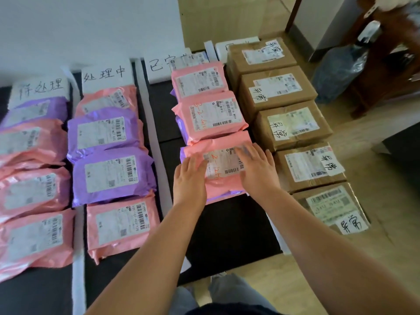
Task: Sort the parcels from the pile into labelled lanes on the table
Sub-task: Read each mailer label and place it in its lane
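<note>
I am pressing both palms on a pink parcel (223, 164), the nearest in the third lane. My left hand (189, 178) is lying flat on its left edge, fingers spread; my right hand (258, 165) is resting flat on its right side, partly covering the white label (223, 163). Neither is gripping it. The parcel is a soft, crinkled plastic bag sitting on what looks like a purple bag (183, 154), though only an edge is showing. Two more pink bags are lying beyond it. To my right, taped cardboard boxes (293, 126) are standing in a row on the dark table (229, 228).
</note>
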### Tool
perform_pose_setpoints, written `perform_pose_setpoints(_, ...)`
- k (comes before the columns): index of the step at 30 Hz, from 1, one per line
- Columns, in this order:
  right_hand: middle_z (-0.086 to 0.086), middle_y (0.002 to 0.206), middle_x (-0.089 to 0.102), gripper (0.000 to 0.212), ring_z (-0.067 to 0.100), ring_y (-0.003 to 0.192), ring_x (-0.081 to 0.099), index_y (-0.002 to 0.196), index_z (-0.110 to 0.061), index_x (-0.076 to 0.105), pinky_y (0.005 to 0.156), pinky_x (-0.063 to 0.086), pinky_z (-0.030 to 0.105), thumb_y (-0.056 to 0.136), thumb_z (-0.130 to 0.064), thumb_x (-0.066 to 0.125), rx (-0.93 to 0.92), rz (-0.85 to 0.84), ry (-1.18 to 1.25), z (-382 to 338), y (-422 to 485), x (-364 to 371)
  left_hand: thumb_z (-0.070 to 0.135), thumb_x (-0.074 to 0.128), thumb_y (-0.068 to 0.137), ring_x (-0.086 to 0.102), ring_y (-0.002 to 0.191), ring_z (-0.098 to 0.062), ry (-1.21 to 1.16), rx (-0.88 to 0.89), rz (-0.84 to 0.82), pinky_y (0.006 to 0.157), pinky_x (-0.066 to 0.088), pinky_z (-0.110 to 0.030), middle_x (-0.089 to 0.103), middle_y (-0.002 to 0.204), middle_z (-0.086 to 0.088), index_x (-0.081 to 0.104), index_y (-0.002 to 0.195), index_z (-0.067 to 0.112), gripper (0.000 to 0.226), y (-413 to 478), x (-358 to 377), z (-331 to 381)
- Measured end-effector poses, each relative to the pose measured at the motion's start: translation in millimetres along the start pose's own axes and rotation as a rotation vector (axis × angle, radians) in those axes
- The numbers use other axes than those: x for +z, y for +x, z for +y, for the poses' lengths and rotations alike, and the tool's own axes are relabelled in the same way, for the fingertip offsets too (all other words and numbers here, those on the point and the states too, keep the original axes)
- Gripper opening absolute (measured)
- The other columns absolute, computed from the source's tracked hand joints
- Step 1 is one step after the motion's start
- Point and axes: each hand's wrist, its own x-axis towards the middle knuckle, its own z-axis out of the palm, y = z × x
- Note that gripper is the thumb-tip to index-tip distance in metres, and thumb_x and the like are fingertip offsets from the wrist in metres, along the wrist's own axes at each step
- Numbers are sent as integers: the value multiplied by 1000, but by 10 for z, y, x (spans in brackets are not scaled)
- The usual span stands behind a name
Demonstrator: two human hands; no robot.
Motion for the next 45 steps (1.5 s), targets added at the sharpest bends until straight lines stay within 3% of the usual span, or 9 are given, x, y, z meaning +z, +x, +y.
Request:
perform_pose_setpoints(10, 0, 167, 7, 77, 20, 154, -1, 158, -28, 18, 125, -4, 44, 93, -1, 48, 21, -104, 58, 93, 116, 205, 4, 53, 91, 18, 149, -22, 0, -30, -133, 120, 19, -48, 24, 160, -1, 34, 150, 27, 66, 103, 64, -27)
perform_pose_setpoints(17, 1, 166, 8, 78, 22, 154, 0, 158, -28, 18, 124, -4, 47, 91, 0, 48, 34, -112, 52, 67, 112, 201, 7, 48, 96, 15, 150, -23, -20, -37, -117, 122, 15, -46, 22, 160, -2, 34, 151, 24, 59, 66, 67, -7)
perform_pose_setpoints(22, 2, 164, 18, 70, 23, 152, 8, 155, -28, 26, 125, 2, 47, 93, -5, 50, 29, -55, 53, 67, 20, 140, 7, 50, 96, 22, 147, -24, -61, -40, -53, 122, 18, -42, 29, 157, -3, 38, 149, 23, 57, -23, 86, -30)
perform_pose_setpoints(26, 6, 160, 27, 61, 27, 149, 20, 152, -22, 34, 124, 11, 47, 95, -9, 51, 58, 51, 112, -17, -101, 55, 12, 46, 99, 18, 149, -26, -83, -63, -40, 122, 17, -42, 24, 161, -6, 33, 152, 21, 55, -154, -19, -47)
perform_pose_setpoints(34, 7, 154, 37, 53, 28, 144, 29, 148, -23, 41, 119, 19, 41, 98, -16, 55, -16, 120, 191, -692, -273, -97, 19, 43, 103, 16, 151, -24, -135, -184, 62, 123, 16, -40, 19, 164, -4, 27, 155, 25, 55, -487, -437, -308)
perform_pose_setpoints(39, 9, 146, 47, 50, 29, 136, 41, 144, -18, 48, 114, 29, 41, 96, -16, 59, -146, 146, 201, -1295, -441, -73, 20, 43, 103, 24, 148, -21, -212, -263, 146, 121, 20, -38, 30, 160, -1, 34, 152, 22, 50, -868, -744, -643)
perform_pose_setpoints(45, 9, 148, 46, 48, 28, 141, 37, 143, -15, 51, 117, 24, 39, 96, -15, 60, -227, 136, 238, -2087, -706, 23, 13, 48, 100, 30, 145, -23, -245, -307, 207, 119, 21, -37, 37, 157, -4, 39, 150, 18, 51, -1445, -995, -1340)
